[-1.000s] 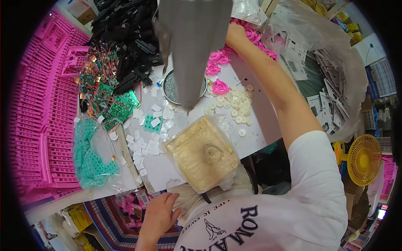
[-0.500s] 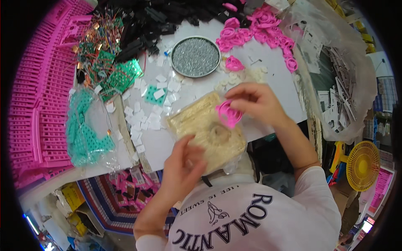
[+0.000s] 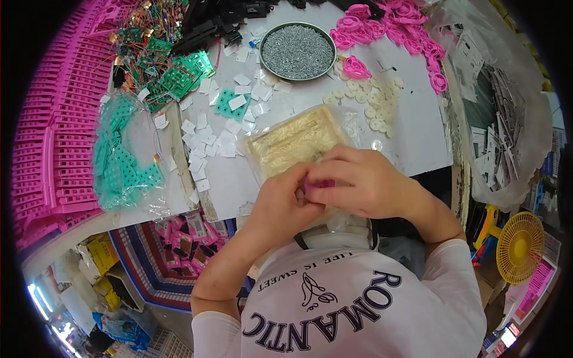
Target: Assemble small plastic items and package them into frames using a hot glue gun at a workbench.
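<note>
Close together in front of my body, my left hand (image 3: 285, 200) and my right hand (image 3: 361, 182) both close round a small pink plastic part (image 3: 320, 183). Most of that part is hidden by my fingers. Below them lies a cream-yellow block (image 3: 298, 140) with a recessed top, wrapped in clear plastic; its near half is covered by my hands. Just beyond it, small cream discs (image 3: 375, 100) are scattered on the white tabletop, with a single pink part (image 3: 356, 67) beside them.
A round tin (image 3: 298, 51) of small metal screws stands at the back. Pink ring-shaped parts (image 3: 412, 36) pile up behind right. White squares (image 3: 209, 140), teal pads (image 3: 128, 167) and green circuit boards (image 3: 182, 74) lie leftward. A plastic bag (image 3: 507, 119) of grey pieces bounds the right.
My right hand has brought the pink part down and toward me. My left hand has risen to meet it, and its fingers have closed on the part. The view has shifted slightly.
</note>
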Demonstrator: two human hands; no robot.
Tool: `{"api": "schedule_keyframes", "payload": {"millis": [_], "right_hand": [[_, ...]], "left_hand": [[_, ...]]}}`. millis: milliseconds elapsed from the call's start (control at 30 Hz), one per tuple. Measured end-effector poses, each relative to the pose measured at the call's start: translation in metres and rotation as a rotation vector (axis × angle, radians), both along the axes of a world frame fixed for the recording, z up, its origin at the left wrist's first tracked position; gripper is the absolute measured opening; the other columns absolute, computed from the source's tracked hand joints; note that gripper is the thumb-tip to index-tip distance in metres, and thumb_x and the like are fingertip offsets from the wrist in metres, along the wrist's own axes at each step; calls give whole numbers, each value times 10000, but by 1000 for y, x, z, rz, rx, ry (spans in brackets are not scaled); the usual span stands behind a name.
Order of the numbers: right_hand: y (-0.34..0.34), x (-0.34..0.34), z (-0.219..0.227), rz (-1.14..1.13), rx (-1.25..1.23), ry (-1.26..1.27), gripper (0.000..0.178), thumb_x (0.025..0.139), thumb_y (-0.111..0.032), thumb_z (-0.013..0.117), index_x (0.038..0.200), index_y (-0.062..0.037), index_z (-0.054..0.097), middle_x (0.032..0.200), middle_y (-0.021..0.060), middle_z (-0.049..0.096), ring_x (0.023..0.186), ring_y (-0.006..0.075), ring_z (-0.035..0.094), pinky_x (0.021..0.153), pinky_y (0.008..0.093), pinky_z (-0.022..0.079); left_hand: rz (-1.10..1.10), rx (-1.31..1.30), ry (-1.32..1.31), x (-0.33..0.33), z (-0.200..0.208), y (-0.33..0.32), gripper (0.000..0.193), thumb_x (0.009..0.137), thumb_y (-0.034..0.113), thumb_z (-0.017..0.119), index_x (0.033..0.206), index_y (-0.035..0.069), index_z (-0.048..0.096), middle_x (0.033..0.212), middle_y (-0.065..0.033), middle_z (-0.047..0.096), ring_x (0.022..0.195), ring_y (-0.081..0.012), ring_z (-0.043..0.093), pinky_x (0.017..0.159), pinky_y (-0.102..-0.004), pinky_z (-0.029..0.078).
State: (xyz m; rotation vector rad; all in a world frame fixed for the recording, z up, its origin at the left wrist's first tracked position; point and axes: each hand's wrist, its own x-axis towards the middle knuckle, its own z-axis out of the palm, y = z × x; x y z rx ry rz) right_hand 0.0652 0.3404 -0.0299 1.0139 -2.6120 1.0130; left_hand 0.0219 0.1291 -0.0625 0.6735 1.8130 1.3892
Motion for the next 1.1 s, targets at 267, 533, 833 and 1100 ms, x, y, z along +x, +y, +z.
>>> {"api": "schedule_keyframes", "payload": {"millis": [267, 533, 833, 1100], "right_hand": [[12, -3, -35, -313, 226, -47, 159, 752, -144, 658, 891, -74, 623, 874, 54, 586, 830, 252, 599, 612, 356, 523], [12, -3, -52, -285, 238, -2, 162, 749, -153, 658, 889, -77, 626, 858, 72, 577, 813, 282, 585, 649, 393, 508], [-5, -8, -48, -344, 67, 9, 267, 712, -12, 757, 966, -60, 688, 864, 106, 617, 771, 307, 582, 636, 394, 482], [-3, -9, -46, -335, -23, 20, 214, 714, 0, 754, 913, -51, 693, 840, 91, 633, 721, 293, 569, 602, 385, 468]], "left_hand": [[120, -218, 485, 1, 13, -6, 500, 792, 94, 775, 1256, 18, 603, 936, -65, 620, 820, -189, 602, 715, -295, 481], [-221, -216, 955, 31, -12, -9, 658, 667, 332, 842, 1236, 79, 626, 1307, -89, 545, 1248, -272, 493, 1068, -521, 360], [-529, 132, 579, -58, -12, -54, 603, 715, 304, 848, 1237, 77, 645, 1270, -102, 621, 1257, -314, 543, 1107, -501, 366], [877, -1539, 1043, -255, 182, -283, 576, 806, 478, 764, 1156, 29, 672, 1130, -196, 685, 1080, -364, 645, 900, -528, 497]]}}
